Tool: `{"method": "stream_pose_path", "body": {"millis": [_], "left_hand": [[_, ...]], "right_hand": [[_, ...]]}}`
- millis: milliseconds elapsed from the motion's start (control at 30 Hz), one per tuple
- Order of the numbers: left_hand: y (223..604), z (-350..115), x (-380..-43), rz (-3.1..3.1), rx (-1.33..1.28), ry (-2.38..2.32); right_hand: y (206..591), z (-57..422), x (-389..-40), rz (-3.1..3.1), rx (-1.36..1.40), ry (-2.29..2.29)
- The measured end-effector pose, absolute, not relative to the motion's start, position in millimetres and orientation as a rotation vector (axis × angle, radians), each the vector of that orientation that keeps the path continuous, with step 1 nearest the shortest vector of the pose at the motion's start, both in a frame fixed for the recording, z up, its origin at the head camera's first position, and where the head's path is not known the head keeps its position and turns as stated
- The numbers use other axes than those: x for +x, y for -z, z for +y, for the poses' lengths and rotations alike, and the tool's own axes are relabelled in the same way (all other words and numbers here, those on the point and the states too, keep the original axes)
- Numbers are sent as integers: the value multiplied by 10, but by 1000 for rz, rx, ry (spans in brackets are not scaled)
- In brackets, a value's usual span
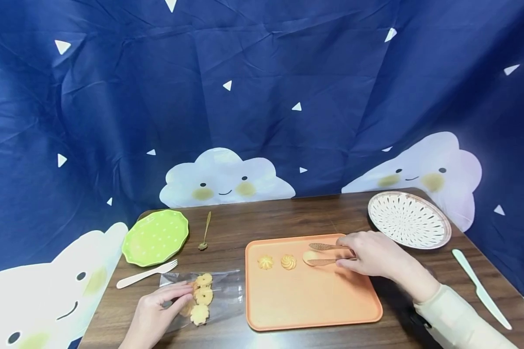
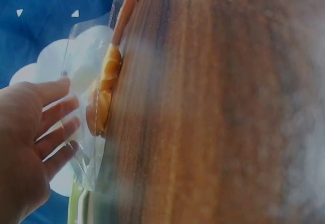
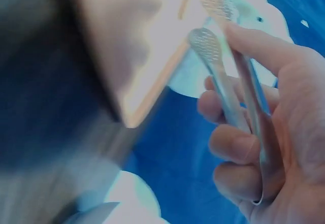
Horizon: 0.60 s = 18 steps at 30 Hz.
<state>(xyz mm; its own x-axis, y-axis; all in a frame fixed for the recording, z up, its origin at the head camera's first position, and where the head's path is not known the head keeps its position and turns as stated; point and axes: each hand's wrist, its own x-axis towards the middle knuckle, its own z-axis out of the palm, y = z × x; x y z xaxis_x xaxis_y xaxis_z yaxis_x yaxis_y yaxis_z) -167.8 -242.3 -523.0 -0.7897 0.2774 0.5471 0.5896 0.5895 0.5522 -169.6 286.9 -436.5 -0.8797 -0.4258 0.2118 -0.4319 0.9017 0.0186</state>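
Note:
My right hand (image 1: pixel 371 254) grips a pair of small tongs (image 1: pixel 325 247) over the orange tray (image 1: pixel 314 303). The tongs' tips stand apart on either side of a round cookie (image 1: pixel 310 257); whether they touch it I cannot tell. Two more swirled cookies, a star-shaped one (image 1: pixel 265 262) and a spiral one (image 1: pixel 288 262), lie in a row left of it. My left hand (image 1: pixel 161 306) rests at a clear plastic bag (image 1: pixel 227 291) holding several cookies (image 1: pixel 204 295). In the left wrist view its fingers (image 2: pixel 56 115) are extended and spread against the film.
A green dotted plate (image 1: pixel 156 237) stands at the back left, with a pale fork (image 1: pixel 146 274) before it and a small gold spoon (image 1: pixel 205 232) beside it. At the right are a white patterned oval plate (image 1: pixel 409 220) and a pale green knife (image 1: pixel 480 288).

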Motion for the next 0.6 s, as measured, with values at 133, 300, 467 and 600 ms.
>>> {"method": "stream_pose_path", "body": {"millis": [133, 300, 467, 600], "left_hand": [[5226, -2412, -1675, -2412, -703, 1082], [5222, -2406, -1664, -2410, -701, 1102], [5219, -2414, -1648, -2410, -689, 1077], [5206, -2434, -1640, -2420, -675, 1060]], "right_hand": [[4244, 2743, -1701, -2791, 668, -61], [4245, 2343, -1721, -2704, 874, -212], [4359, 1825, -1735, -2740, 1101, -308], [4456, 1450, -1768, -2814, 1229, -257]]}}
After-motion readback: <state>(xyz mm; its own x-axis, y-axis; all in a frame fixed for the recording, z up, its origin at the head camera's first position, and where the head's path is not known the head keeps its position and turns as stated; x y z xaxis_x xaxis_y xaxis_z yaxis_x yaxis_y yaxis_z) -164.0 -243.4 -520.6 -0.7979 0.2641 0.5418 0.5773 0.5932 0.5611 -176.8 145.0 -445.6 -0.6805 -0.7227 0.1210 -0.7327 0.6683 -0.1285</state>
